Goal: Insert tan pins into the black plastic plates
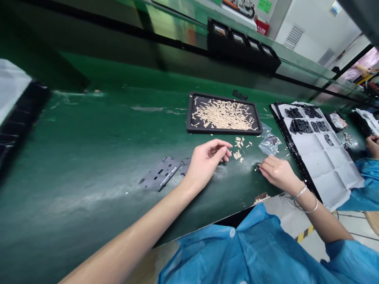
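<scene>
My right hand (278, 172) pinches a small black part (257, 167) between thumb and fingertips, just above the green table. My left hand (207, 158) hovers over the table with loosely curved fingers, and nothing can be seen between them. Just beyond its fingertips lies a small loose pile of short cream-coloured strips (237, 155). Behind both hands sits a black tray (189, 125) heaped with the same cream strips (222, 114). Flat dark grey plates with slots (160, 173) lie left of my left hand, which partly covers one of them.
Clear plastic bags (270, 144) lie beyond my right hand. To the right, a white compartment tray (328, 165) holds several black parts (302, 126). A black strip-shaped part (239, 95) lies behind the strip tray. A co-worker's hand (373, 146) shows at the far right.
</scene>
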A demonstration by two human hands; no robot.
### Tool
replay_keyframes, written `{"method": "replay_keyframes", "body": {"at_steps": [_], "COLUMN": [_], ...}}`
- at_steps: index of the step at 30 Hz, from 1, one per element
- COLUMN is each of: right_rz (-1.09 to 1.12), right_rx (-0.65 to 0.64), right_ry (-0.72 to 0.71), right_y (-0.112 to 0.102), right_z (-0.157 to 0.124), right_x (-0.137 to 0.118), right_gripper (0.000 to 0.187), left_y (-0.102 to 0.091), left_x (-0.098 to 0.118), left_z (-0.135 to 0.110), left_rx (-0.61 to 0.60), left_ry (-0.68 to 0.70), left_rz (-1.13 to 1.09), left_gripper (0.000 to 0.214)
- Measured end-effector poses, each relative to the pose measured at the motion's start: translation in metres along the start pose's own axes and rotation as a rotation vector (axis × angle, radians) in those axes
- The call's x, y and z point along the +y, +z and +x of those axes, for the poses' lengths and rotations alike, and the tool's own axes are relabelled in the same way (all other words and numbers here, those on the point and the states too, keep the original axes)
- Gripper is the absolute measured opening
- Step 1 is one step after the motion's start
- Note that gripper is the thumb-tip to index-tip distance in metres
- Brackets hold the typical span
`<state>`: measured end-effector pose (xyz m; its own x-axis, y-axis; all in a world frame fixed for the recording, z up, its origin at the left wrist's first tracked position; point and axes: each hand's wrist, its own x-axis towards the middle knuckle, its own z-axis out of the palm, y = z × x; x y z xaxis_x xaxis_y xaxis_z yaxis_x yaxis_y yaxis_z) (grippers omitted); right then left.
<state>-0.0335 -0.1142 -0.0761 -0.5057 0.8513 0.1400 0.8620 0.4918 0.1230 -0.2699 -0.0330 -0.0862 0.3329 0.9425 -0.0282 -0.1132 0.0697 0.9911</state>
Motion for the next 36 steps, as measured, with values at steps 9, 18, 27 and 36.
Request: {"method": "replay_keyframes", "body": {"at_steps": [9,18,27,36], "right_rz": [0.093,0.403,0.799,1.040], "right_rx": [-0.002,0.036,-0.127,-0.167], "right_ry": [0.090,0.130,0.358,0.451], "right_y": [-0.007,-0.003,-0.014,-0.001], "right_z": [0.004,0.023,0.021,0.030], "right_x": [-0.010,-0.033,-0.020,-0.027], "right_gripper": [0.018,0.025,0.010,0.008], "left_y": [0.008,0.016,0.008,0.012], "left_x": [-0.002,-0.005,0.001,0.000], "left_z": [-0.006,-0.011,-0.009,-0.012], "left_rx": [-0.194,-0.570,-0.557,-0.585], "left_ry": [0.055,0.132,0.060,0.089], "left_rz": [0.267,0.734,0.784,0.768], "left_gripper": [0.013,0.005,0.010,0.001]}}
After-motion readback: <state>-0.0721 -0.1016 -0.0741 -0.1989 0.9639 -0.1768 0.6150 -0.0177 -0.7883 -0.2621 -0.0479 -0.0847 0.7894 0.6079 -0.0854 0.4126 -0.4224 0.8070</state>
